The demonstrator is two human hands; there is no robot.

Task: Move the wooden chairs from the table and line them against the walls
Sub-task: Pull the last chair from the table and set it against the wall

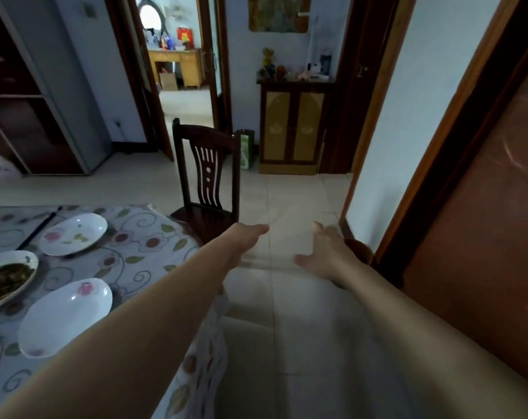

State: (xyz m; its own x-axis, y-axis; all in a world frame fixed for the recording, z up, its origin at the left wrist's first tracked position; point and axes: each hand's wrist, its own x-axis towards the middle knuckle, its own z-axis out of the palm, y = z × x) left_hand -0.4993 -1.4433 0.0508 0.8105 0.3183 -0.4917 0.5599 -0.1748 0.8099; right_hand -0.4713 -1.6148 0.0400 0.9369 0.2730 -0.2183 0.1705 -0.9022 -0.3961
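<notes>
ahead, both hands are reaching out empty, fingers loosely spread: left hand [247,237] nearing the wooden chair [206,179]; best gripping its backrest top with right hand [323,252] too.

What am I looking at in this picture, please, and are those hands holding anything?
There is no machine here: a person wears one wide-angle camera on the head, so you look forward and down along their two bare arms. The left hand and right hand reach out over the tiled floor, fingers relaxed, and hold nothing. Just beyond the left hand stands a dark wooden chair, its seat tucked against the table, which has a flowered cloth. On the table lie two white plates and a dish of dark food. A small cabinet stands against the far wall. The job is to move the chairs to the walls; this one is not yet touched.
</notes>
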